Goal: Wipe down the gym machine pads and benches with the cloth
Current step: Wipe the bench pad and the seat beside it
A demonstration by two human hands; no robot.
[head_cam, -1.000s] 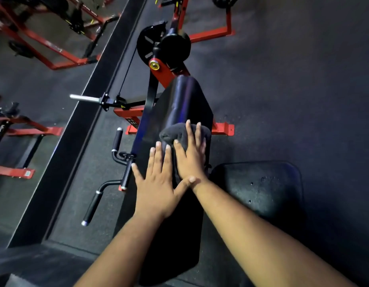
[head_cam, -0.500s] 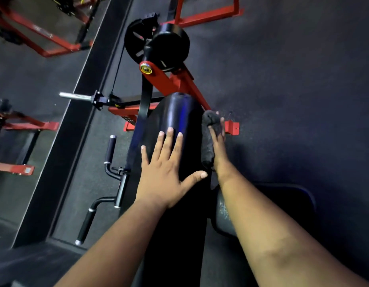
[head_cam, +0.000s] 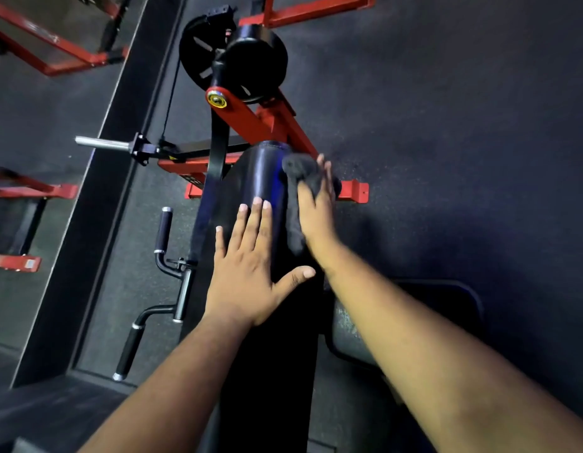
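A long black arm pad (head_cam: 260, 178) of a red-framed gym machine slopes away from me in the centre. My left hand (head_cam: 247, 266) lies flat on its top with fingers spread. My right hand (head_cam: 317, 207) presses a dark grey cloth (head_cam: 296, 191) against the pad's right side near the far end, fingers straight. A black seat pad (head_cam: 440, 308) sits lower right, partly hidden by my right forearm.
Black handles (head_cam: 162, 233) on a bent bar stick out left of the pad. A round black weight plate (head_cam: 237, 57) and red frame (head_cam: 267, 122) stand beyond it. A chrome peg (head_cam: 100, 143) points left. Other red machine frames (head_cam: 38, 37) line the left side on dark rubber floor.
My right hand has carried the cloth from the pad's top over to its right side and then a little farther along it. My left hand stays flat on the pad.
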